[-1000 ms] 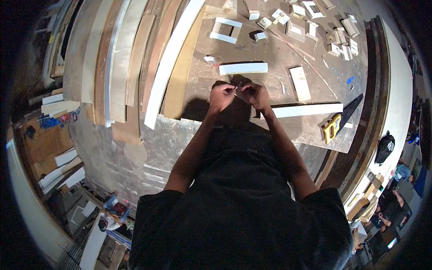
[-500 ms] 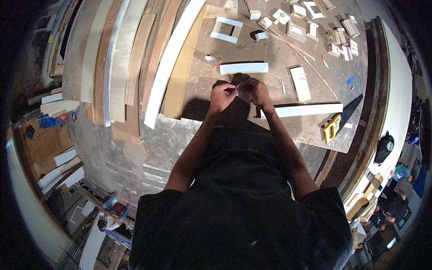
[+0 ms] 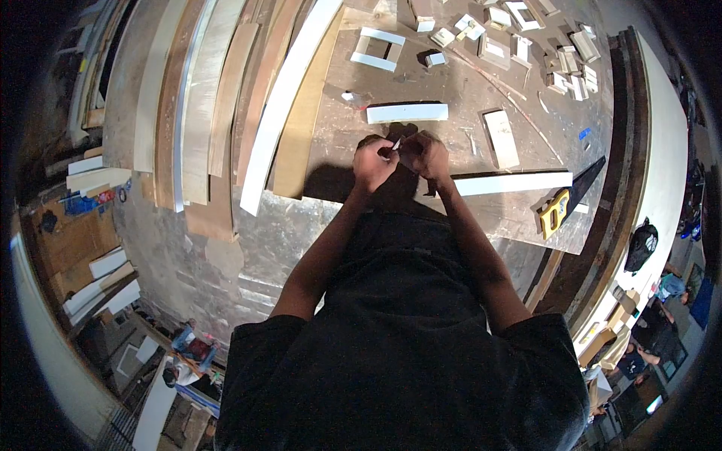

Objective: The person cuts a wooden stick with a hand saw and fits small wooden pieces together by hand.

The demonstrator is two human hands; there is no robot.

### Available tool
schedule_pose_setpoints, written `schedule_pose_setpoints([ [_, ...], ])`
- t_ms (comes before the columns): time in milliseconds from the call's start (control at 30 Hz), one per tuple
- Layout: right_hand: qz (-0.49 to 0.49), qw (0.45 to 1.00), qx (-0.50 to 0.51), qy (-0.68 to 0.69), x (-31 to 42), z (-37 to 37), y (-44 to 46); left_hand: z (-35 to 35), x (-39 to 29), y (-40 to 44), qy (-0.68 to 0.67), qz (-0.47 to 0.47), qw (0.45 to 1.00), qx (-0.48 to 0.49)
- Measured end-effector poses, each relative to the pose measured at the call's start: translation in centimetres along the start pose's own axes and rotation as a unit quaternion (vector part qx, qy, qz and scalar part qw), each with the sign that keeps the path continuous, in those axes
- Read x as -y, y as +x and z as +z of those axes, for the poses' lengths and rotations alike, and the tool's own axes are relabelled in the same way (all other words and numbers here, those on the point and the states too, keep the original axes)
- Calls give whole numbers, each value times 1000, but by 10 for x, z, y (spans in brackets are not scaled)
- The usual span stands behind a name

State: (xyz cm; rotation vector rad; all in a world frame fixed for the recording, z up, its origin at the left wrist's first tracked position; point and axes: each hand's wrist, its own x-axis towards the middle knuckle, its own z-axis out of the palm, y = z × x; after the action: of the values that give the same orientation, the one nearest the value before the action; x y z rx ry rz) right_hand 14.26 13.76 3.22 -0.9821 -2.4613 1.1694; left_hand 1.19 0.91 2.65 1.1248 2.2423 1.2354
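Steadying the small pale piece (image 3: 397, 143) called, we judged, for a light touch: our left hand (image 3: 373, 163) pinched it above the worktop (image 3: 466, 105), while our right hand (image 3: 429, 157), close beside, had a grip too shadowed to tell.

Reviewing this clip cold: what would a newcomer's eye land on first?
Probably the yellow-handled saw, bright against its dark blade at the right, and the long white board sweeping up the left among other planks. Then the left hand and right hand, close together at the centre; whatever is between their fingers is too small to identify.
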Motion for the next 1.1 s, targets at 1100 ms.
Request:
schedule_pose_setpoints([
  [1100, 132, 985, -91, 59, -21, -60, -66, 4, -9, 2, 39, -5, 999, 1],
])
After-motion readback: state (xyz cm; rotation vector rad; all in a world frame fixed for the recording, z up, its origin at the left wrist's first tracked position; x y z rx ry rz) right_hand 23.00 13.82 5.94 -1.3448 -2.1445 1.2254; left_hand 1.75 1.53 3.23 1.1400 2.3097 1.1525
